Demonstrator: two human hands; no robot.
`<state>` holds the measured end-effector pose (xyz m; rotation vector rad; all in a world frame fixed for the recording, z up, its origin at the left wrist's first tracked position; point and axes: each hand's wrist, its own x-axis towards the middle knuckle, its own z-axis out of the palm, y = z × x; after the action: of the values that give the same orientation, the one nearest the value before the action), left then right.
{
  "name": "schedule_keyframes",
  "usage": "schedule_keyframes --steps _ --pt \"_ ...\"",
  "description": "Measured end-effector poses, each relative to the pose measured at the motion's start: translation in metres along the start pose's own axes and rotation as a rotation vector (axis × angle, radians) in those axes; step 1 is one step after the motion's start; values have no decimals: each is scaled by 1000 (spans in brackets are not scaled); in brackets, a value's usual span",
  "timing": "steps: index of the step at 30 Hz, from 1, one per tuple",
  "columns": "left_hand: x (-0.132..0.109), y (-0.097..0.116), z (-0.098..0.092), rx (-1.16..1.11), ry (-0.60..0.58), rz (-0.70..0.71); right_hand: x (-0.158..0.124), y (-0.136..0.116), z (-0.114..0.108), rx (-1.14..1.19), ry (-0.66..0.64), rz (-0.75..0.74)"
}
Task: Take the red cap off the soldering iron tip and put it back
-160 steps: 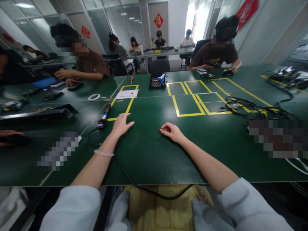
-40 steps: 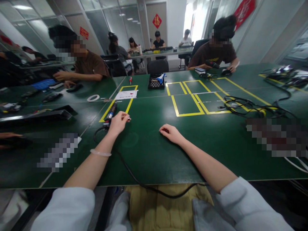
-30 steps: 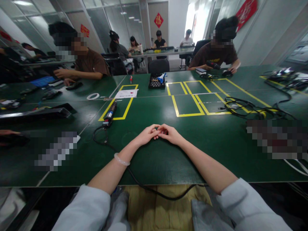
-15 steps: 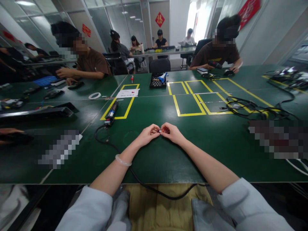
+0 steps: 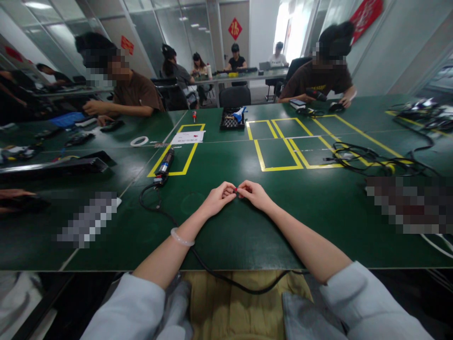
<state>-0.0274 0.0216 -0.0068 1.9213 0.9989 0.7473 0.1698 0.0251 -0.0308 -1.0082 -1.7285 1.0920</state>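
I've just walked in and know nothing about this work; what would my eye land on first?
Probably the two bare hands near the table's middle: the left hand and right hand come together at a tiny red piece, too small to identify. Next, the bright yellow tape marking outlines on the green table. Beyond, a red diamond sign hangs on the door at the back.

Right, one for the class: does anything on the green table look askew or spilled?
The tangled black cables sprawl across the yellow tape lines on the right, rather than lying neatly inside an outline. No spill shows.
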Motion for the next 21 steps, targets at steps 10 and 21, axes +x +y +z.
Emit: schedule_keyframes --steps 10,21 --pt "-4 12 -2 364 85 71 -1 -2 1 -23 1 -65" --pt "7 -4 -44 713 347 113 0 -2 -1 -74 5 -40"
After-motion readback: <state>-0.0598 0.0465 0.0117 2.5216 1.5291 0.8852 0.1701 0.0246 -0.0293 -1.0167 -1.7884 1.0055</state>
